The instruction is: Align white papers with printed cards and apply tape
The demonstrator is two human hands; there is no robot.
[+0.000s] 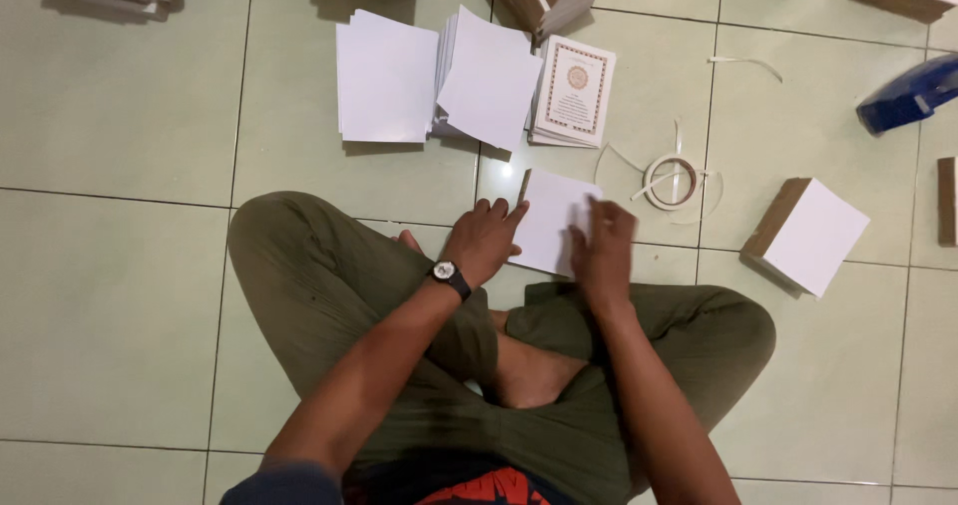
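I sit cross-legged on a pale tiled floor. A small white booklet block (552,218) lies on the floor in front of my knees. My left hand (482,242), with a wristwatch on the wrist, rests flat on its left edge. My right hand (604,248) is blurred and lies over its right side, fingers bent; whether it grips anything I cannot tell. A roll of white tape (672,182) with loose strips lies just to the right of the block.
Stacks of white sheets (387,78) (489,78) and a stack of printed covers (575,91) lie ahead. A thick white-topped block (810,236) sits at right, a blue tool (908,96) farther right. More stacks line the top edge.
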